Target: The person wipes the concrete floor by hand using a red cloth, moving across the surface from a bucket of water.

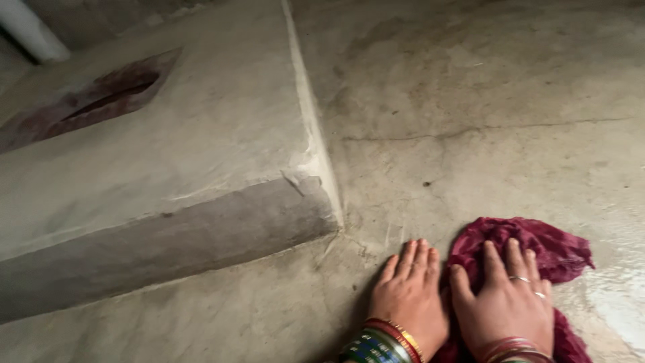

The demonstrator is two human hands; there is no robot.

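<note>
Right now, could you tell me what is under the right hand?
The right hand lies flat on a crumpled maroon cloth, which rests on the grey cement floor. The floor beneath the cloth is covered.

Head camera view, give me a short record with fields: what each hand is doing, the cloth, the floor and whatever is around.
left hand: left hand flat on the bare floor, fingers together, beside the cloth
right hand: right hand pressed flat on the cloth, fingers spread, rings on two of them
cloth: crumpled dark red cloth, lying on the floor under the right hand
wrists: coloured bangles on both
floor: grey concrete floor, cracked, with a paler, shiny patch at the right
surroundings: raised concrete step to the left, with a reddish slot in its top
</note>
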